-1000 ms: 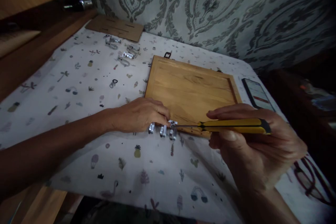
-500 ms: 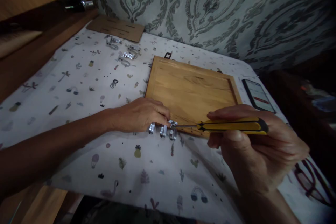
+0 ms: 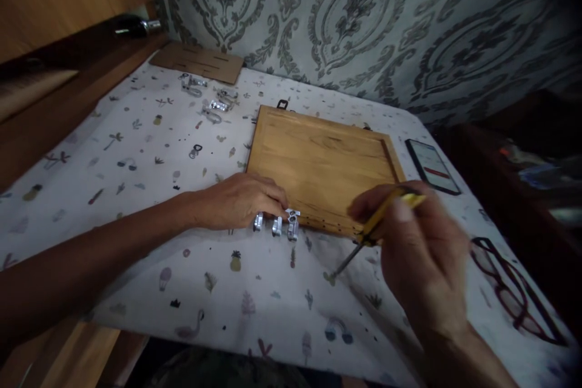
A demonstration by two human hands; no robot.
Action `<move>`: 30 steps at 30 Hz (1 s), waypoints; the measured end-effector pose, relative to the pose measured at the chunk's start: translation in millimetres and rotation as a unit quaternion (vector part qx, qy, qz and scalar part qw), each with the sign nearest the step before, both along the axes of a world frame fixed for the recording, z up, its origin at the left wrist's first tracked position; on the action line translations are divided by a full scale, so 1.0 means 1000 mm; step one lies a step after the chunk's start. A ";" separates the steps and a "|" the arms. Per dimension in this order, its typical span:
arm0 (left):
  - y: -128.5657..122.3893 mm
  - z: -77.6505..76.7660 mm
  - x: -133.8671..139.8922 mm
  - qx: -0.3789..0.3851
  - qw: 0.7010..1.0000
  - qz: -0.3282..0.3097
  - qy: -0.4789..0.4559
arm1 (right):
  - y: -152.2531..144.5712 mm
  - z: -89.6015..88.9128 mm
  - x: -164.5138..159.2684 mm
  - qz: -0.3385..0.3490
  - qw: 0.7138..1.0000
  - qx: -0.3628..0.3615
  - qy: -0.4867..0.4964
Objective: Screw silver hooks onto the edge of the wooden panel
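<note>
Head view: my two hands over a desk with a pale printed cover.
Left hand: fingers bent low over the board's near edge at its left end, against the row of metal clips; I cannot tell whether I pinch one or only press.
Right hand: closed around a yellow-and-black screwdriver, just beyond the board's near right corner.
Screwdriver: shaft slanting down to the near left, its tip well apart from the clips.
Wooden board: lying flat across the middle of the desk, a raised rim along its sides, small dark holes along its near edge.
Metal clips: three showing in a row at that near edge, towards the left.
Loose metal pieces: far left of the board, near a cardboard sheet.
Right side: a phone beside the board, eyeglasses nearer me.
</note>
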State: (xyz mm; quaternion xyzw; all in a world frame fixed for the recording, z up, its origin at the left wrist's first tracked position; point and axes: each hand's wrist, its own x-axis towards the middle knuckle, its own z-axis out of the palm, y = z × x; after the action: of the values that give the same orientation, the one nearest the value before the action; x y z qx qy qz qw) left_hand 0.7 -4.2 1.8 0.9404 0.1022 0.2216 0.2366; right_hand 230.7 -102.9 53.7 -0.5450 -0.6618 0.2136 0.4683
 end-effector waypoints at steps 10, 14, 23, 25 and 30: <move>0.000 0.004 -0.001 0.027 1.000 -0.006 -0.009 | -0.016 -0.034 -0.018 -0.038 0.985 -0.170 -0.008; 0.001 0.002 -0.001 0.032 0.999 -0.007 -0.010 | -0.014 -0.040 -0.020 -0.028 0.981 -0.192 -0.009; 0.000 0.004 -0.001 0.031 0.999 -0.003 0.011 | -0.012 -0.044 -0.021 0.011 0.962 -0.262 0.073; -0.001 0.004 -0.001 0.032 0.999 -0.001 0.014 | -0.012 -0.045 -0.020 0.014 0.962 -0.263 0.078; -0.001 0.005 -0.001 0.030 0.999 0.000 0.013 | -0.011 -0.047 -0.020 0.020 0.962 -0.260 0.076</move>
State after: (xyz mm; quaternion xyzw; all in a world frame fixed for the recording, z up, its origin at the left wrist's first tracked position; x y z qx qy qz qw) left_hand -0.4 -5.0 6.4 0.9501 0.0985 0.2119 0.2067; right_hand 211.1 -114.2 6.8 -0.6171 -0.5563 0.4285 0.3551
